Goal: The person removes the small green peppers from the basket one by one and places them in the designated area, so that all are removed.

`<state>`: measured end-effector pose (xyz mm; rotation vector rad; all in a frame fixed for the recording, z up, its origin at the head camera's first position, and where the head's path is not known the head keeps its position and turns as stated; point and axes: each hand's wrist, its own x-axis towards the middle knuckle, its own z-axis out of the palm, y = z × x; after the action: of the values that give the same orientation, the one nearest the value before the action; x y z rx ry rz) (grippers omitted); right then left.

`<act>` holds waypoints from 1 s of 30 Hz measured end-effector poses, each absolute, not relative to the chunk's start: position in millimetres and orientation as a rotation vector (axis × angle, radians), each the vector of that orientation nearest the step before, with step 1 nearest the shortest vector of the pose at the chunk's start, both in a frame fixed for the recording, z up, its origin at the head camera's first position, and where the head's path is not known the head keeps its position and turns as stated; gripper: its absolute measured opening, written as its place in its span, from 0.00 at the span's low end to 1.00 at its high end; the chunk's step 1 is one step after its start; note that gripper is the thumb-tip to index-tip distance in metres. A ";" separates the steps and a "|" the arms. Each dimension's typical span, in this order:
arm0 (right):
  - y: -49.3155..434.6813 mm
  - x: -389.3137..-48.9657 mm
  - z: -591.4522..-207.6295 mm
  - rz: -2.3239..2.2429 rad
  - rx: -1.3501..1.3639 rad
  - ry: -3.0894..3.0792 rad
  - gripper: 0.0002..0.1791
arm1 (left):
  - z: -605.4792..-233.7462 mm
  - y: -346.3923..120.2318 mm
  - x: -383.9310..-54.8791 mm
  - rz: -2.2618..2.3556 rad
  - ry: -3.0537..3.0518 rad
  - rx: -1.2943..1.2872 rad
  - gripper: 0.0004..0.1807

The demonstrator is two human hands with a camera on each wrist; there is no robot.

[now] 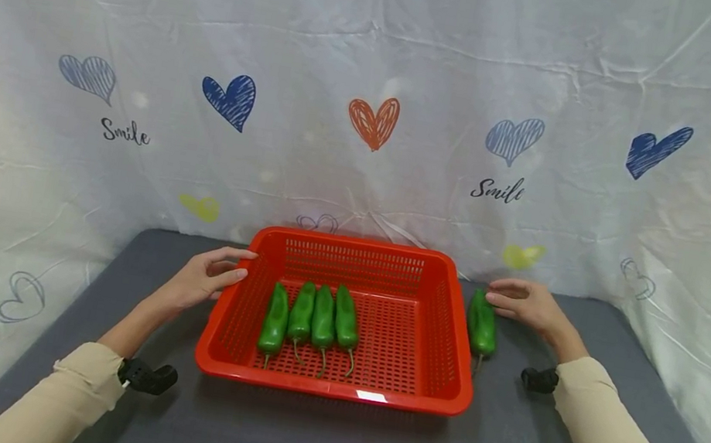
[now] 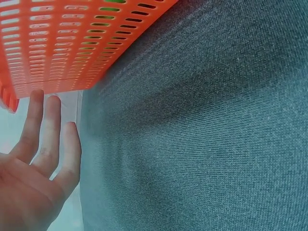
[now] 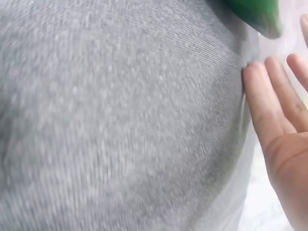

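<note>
Red basket [image 1: 331, 388] — between two hands [image 1: 198, 283] [image 1: 530, 307] — holds four green peppers [image 1: 302, 313].

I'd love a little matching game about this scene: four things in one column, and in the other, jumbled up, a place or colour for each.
Things:
1. Basket
2. Single pepper
3. Group of four peppers
4. Left hand

Places and colours:
A. Inside the basket, side by side
B. Reaching to the basket's left side
C. Red
D. Outside the basket, at its right side

Right pairs: 1-C, 2-D, 3-A, 4-B.
</note>
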<state>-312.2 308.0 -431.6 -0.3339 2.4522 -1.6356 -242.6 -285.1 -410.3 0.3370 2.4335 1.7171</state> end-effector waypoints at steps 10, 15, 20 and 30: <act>309.6 -302.9 -411.9 -1.545 -0.302 2.541 0.34 | -409.4 -285.4 -241.1 1.705 2.439 0.344 0.28; 306.5 -300.8 -401.5 -1.589 -0.301 2.519 0.31 | -409.2 -285.4 -240.2 1.712 2.428 0.352 0.28; 301.1 -299.7 -393.1 -1.639 -0.331 2.505 0.30 | -410.0 -285.5 -240.4 1.719 2.427 0.351 0.28; 278.6 -290.6 -372.9 -1.703 -0.389 2.514 0.25 | -409.7 -284.5 -241.2 1.711 2.446 0.367 0.27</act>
<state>-290.6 278.6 -372.9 -0.3887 2.5143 -1.7027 -241.2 -284.5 -409.7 0.3672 2.4456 1.7111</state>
